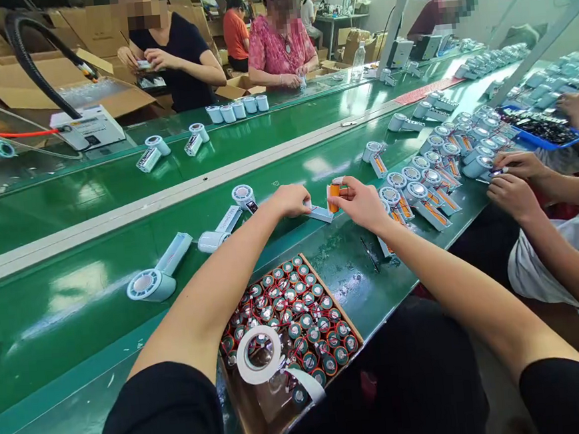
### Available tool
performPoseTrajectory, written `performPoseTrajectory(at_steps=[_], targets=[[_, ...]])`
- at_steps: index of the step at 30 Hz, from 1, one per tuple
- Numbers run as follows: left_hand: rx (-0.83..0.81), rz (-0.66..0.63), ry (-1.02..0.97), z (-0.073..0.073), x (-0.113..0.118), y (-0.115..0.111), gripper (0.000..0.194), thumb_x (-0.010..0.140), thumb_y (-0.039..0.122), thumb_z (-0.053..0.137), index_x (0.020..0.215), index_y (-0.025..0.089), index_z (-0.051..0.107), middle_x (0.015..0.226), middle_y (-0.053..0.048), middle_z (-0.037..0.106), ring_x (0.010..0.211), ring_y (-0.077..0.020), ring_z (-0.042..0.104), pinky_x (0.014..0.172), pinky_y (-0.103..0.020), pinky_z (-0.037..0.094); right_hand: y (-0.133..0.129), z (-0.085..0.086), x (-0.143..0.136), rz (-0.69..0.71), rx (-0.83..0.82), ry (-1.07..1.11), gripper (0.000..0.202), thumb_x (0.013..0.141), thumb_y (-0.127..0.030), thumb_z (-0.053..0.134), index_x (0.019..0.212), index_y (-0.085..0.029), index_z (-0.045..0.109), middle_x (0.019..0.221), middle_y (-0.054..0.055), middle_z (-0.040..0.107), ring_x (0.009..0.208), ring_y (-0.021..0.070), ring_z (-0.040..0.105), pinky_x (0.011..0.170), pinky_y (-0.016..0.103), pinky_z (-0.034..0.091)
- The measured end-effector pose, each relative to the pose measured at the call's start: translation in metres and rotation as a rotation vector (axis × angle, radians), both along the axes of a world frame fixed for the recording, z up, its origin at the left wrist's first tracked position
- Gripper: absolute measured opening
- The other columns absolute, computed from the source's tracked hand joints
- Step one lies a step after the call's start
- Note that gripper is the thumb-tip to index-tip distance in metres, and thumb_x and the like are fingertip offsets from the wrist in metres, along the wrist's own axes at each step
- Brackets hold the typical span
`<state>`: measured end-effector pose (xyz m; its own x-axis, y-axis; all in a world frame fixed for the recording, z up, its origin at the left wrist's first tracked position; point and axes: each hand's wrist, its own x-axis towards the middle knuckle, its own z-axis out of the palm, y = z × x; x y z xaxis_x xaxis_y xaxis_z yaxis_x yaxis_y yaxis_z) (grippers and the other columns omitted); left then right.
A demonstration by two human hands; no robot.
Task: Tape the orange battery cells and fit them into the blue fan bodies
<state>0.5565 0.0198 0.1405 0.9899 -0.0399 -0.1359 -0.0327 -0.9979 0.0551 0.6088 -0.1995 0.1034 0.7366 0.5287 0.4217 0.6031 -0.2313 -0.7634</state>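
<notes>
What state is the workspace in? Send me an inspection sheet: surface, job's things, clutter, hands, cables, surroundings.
Surface: glossy green work surface, bright reflections.
Job's things: pale-blue fan handle between the hands; more handheld fans clustered to the right; cardboard box of wired battery cells near the body.
Clutter: tape roll on the box's contents, loose end trailing; thin dark tool beside the box.
Hands: right hand grips an orange battery cell; left hand is at the handle, grip partly hidden.
Cables: red wires tangled over the cells; red cable far left.
Surroundings: co-workers opposite and to the right.
</notes>
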Motion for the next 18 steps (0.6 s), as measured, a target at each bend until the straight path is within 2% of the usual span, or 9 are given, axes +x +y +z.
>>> performPoseTrajectory(at_steps=[2, 5, 11, 14, 18], targets=[[-0.011, 0.005, -0.019, 0.001, 0.002, 0.001, 0.029, 0.086, 0.043, 0.068, 0.107, 0.025, 0.077, 0.111, -0.006, 0.078, 0.106, -0.0262, 0.071, 0.089, -0.030, 0.050, 0.010, -0.006, 0.010, -0.029, -0.205, -0.153, 0.034, 0.094, -0.034, 0.072, 0.125, -0.024, 0.063, 0.104, 0.004, 0.081, 0.097, 0.0220, 0.079, 0.088, 0.033, 0.062], [-0.037, 0.022, -0.062, 0.000, 0.003, 0.002, 0.030, 0.093, 0.044, 0.060, 0.113, 0.026, 0.072, 0.115, -0.006, 0.077, 0.109, -0.0261, 0.070, 0.090, -0.030, 0.050, 0.016, -0.006, 0.009, -0.080, -0.443, -0.320, 0.028, 0.099, -0.034, 0.067, 0.125, -0.025, 0.061, 0.107, 0.005, 0.081, 0.100, 0.0237, 0.078, 0.085, 0.032, 0.059], [-0.083, 0.094, -0.126, -0.007, 0.010, -0.005, 0.028, 0.097, 0.035, 0.051, 0.119, 0.025, 0.066, 0.121, -0.008, 0.075, 0.113, -0.0278, 0.069, 0.094, -0.035, 0.050, 0.020, 0.005, -0.003, -0.104, -0.697, -0.436, 0.027, 0.097, -0.041, 0.071, 0.117, -0.024, 0.066, 0.096, 0.011, 0.080, 0.090, 0.0338, 0.076, 0.074, 0.033, 0.049], [-0.101, 0.151, -0.150, -0.011, 0.017, -0.009, 0.030, 0.100, 0.034, 0.047, 0.123, 0.024, 0.064, 0.122, -0.010, 0.074, 0.112, -0.0288, 0.070, 0.096, -0.037, 0.050, 0.019, 0.009, -0.002, -0.102, -0.793, -0.466, 0.028, 0.098, -0.042, 0.068, 0.119, -0.023, 0.067, 0.094, 0.012, 0.079, 0.087, 0.0341, 0.073, 0.071, 0.032, 0.044], [-0.114, 0.217, -0.186, -0.016, 0.026, -0.015, 0.036, 0.102, 0.037, 0.045, 0.131, 0.023, 0.059, 0.123, -0.014, 0.073, 0.115, -0.0313, 0.069, 0.097, -0.039, 0.050, 0.016, 0.016, 0.004, -0.026, -0.870, -0.485, 0.026, 0.101, -0.042, 0.063, 0.121, -0.026, 0.068, 0.097, 0.008, 0.079, 0.090, 0.0308, 0.072, 0.071, 0.030, 0.042]])
